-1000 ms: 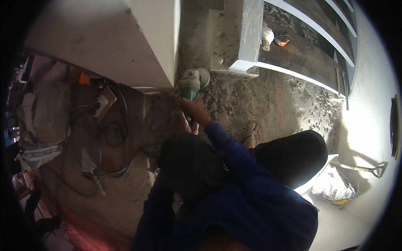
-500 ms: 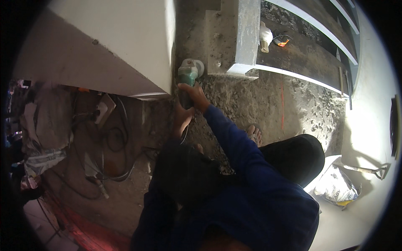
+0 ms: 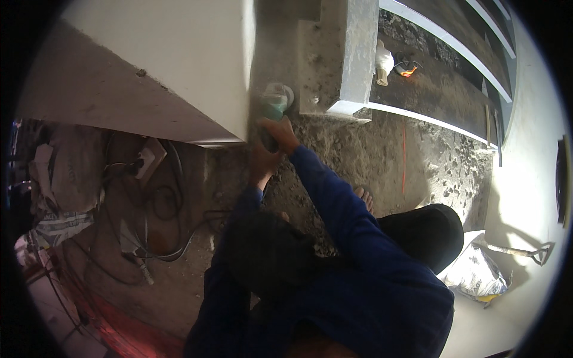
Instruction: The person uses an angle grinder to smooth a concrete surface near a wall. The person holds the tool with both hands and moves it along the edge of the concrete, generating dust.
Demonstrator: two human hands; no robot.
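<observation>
Both my hands are wrapped round a green angle grinder [image 3: 275, 109], held beyond my knees at the corner of a pale wall. My right hand [image 3: 284, 135] grips the body just behind the grinder's head. Farther back, my left hand [image 3: 263, 162] closes round the dark rear end. The pale disc [image 3: 289, 96] sits at the grinder's right side, beside the rough concrete step [image 3: 316, 71]. Dust blurs the head, so I cannot tell whether the disc touches the concrete.
The white wall [image 3: 179, 53] rises close on the left. Cables [image 3: 173, 203] and a white socket box [image 3: 151, 160] lie on the dusty floor. At right are metal stair treads [image 3: 430, 122], a white sack [image 3: 477, 271] and a long-handled tool [image 3: 519, 251]. Rubble covers the ground ahead.
Dust around the grinder's head and along the wall corner has thickened. The whole view has shifted slightly; both hands keep their grip on the grinder.
</observation>
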